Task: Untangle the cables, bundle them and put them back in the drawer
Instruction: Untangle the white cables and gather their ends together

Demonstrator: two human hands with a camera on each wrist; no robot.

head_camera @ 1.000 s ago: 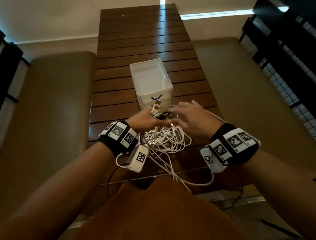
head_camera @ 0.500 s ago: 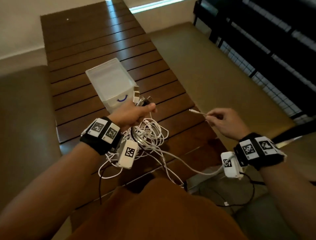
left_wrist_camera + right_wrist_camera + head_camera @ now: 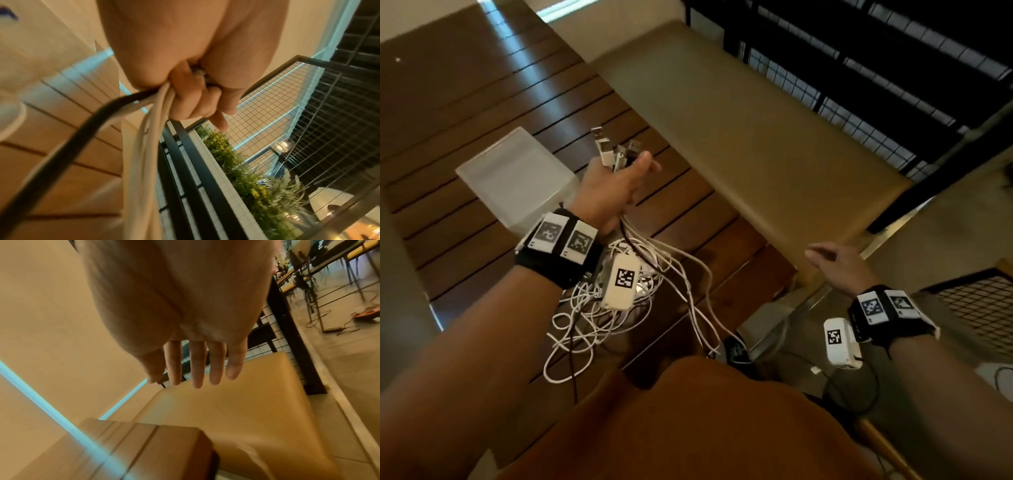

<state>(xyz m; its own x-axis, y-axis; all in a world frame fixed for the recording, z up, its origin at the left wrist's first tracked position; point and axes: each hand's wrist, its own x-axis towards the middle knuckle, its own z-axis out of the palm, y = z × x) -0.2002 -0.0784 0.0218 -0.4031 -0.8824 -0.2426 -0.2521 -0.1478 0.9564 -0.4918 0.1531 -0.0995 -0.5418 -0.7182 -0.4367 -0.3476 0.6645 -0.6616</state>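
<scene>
left hand (image 3: 613, 185) fingers curl tight round the cables (image 3: 619, 308); right hand (image 3: 835, 263) fingers straight, holding nothing.

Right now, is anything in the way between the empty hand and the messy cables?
Nothing visible. The right hand hovers open off the table's corner, and only bare tabletop and air lie between it and the cables hanging from the left hand.

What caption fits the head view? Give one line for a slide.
Left hand grips the cables by their plugs above the wooden table; right hand open, empty.
</scene>
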